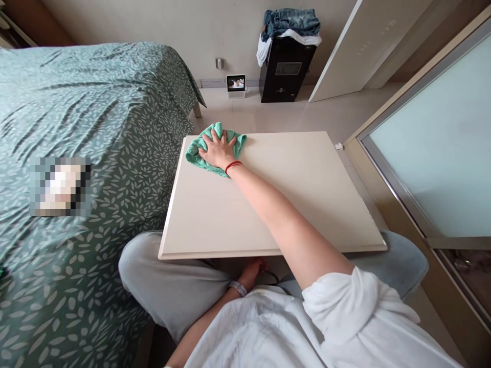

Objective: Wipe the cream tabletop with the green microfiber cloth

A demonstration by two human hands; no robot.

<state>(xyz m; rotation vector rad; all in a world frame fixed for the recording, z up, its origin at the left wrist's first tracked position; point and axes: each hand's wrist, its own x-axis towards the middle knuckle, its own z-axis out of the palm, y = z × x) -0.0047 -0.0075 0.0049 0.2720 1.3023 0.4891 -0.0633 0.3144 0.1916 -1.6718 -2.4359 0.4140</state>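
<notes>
I see the right hand (218, 152) splayed flat on the cloth (195, 149) at the far-left corner of the table (215, 214). Below the table's near edge is the left hand (253, 269); I can't tell its grip.

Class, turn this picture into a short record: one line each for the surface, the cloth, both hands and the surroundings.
Surface: pale tabletop in front of the seated person
Cloth: green cloth, crumpled, at the tabletop's far left corner
Right hand: right hand spread flat on the cloth; red bracelet at the wrist
Left hand: left hand low by the near edge, partly hidden; grip unclear
Left side: bed with leaf-patterned cover
Far side: black cabinet topped with denim clothing; small lit screen beside it
</notes>
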